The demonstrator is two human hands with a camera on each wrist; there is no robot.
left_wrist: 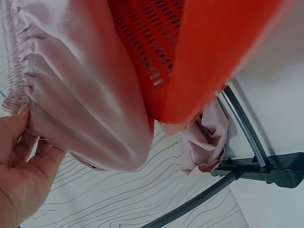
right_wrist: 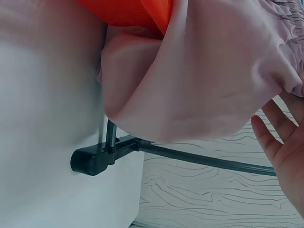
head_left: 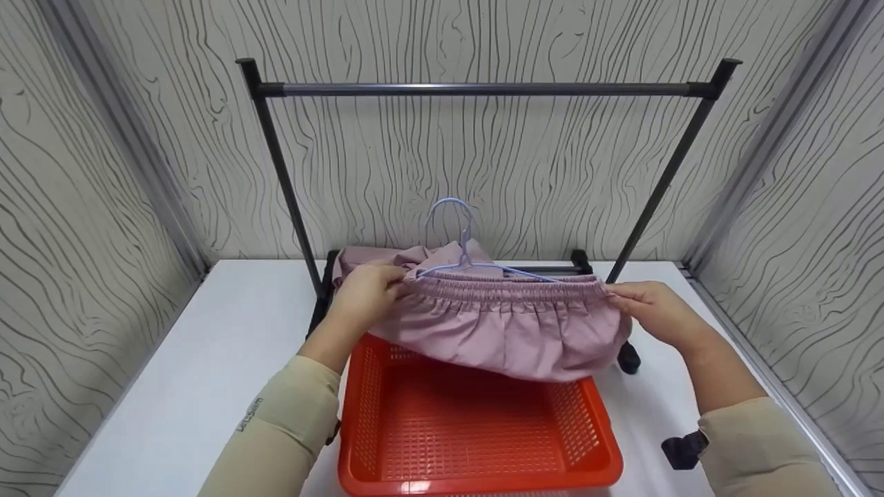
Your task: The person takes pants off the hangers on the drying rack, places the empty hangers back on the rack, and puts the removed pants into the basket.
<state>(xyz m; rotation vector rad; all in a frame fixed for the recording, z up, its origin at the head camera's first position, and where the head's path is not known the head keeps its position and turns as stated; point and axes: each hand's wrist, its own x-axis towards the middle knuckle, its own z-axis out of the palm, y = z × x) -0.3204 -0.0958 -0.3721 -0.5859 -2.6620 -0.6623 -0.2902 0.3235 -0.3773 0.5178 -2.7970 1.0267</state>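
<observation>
A dusty-pink garment with a gathered elastic waistband (head_left: 511,324) is stretched sideways between my two hands, over the back of a red basket (head_left: 483,486). Whether it is a skirt or trousers I cannot tell. A pale blue wire hanger (head_left: 464,257) has its lower part inside the waistband, with its hook standing up above the cloth. My left hand (head_left: 366,293) pinches the waistband's left end between thumb and fingers. At the right end, my right hand (head_left: 656,310) pinches the band's edge; its fingertips are partly cut off in the right wrist view. More pink cloth (head_left: 366,257) lies bunched behind.
A black garment rack stands behind the basket, its bare horizontal bar (head_left: 476,90) high above the hands. A rack foot (right_wrist: 95,159) rests on the white table (head_left: 200,359) to the right. Wood-patterned panels (head_left: 525,159) enclose the back and sides.
</observation>
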